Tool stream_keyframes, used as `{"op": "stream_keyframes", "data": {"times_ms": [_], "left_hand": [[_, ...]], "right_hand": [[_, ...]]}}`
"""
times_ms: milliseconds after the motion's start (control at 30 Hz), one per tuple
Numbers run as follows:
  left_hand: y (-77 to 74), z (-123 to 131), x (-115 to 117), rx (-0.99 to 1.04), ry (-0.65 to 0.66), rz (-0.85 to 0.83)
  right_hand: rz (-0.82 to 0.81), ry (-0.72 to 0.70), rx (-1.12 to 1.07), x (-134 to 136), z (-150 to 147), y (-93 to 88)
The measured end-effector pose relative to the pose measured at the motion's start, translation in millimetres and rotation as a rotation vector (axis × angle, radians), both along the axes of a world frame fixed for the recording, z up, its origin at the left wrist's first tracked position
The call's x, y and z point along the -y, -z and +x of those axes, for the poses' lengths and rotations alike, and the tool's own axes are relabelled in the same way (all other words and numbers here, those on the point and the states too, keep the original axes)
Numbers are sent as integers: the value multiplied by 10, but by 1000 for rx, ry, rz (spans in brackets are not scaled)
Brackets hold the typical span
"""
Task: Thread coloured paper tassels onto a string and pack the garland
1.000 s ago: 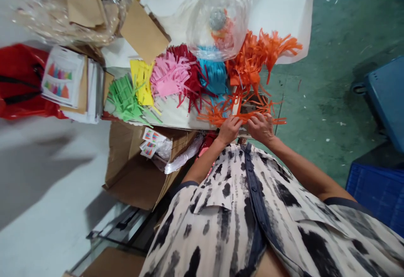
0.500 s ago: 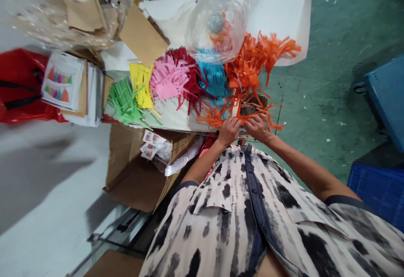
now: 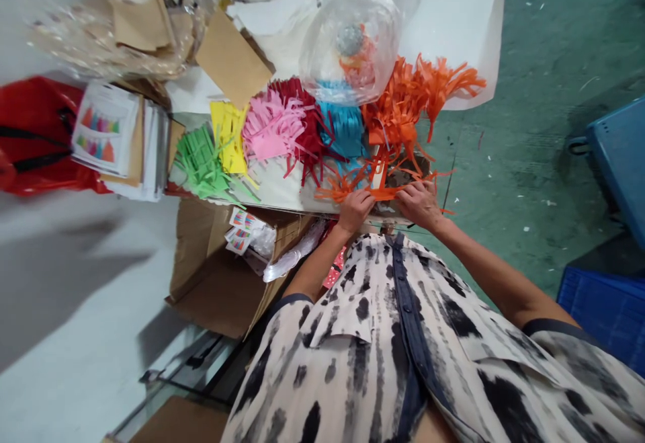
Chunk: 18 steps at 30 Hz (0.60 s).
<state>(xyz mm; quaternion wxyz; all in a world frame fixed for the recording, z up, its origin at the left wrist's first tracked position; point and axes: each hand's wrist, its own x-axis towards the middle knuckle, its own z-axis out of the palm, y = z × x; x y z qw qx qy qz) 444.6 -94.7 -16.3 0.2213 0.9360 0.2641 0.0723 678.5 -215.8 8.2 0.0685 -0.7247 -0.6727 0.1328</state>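
Observation:
An orange paper tassel [image 3: 385, 194] lies stretched sideways between my hands at the table's front edge, its fringe fanning out at both ends. My left hand [image 3: 357, 209] is closed on its left part. On the right part, my right hand [image 3: 417, 202] has its fingers closed too. Just beyond lies a heap of orange fringed paper [image 3: 398, 110]. Leftward along the table run fringed bundles in blue [image 3: 345, 130], dark red [image 3: 312, 140], pink [image 3: 275, 127], yellow [image 3: 229, 137] and green [image 3: 201, 164].
A clear plastic bag [image 3: 353, 46] with a silvery ball stands behind the bundles. Printed cards [image 3: 105, 130] and a red bag [image 3: 35, 134] are at the left. An open cardboard box [image 3: 216, 295] sits below the table edge. Blue crates [image 3: 605, 315] stand on the floor at right.
My hands have moved apart, the left one leftward and the right one slightly rightward, showing more of the orange strip between them. The view has shifted slightly.

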Motion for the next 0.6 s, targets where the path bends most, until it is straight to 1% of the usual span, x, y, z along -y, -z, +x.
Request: {"op": "stream_keyframes", "data": {"times_ms": [67,200,267,367,600], "left_hand": [[-25,21,-32,-13,-42,-11],[-48,80,-77,-59,-233,-40],[-41,96,-85,-77,-295,-49],[-12,110,-84,-91,-328,-49],[68,134,-81,-108,-313,-6]], "right_hand": [[-35,36,-16,-45,12,5],[-102,107,-32,-111,52,26],[-124,129,-27,-135,58,31],[-147,158,-15,-172,31,30],[-156,197,23,-241,-62,30]]}}
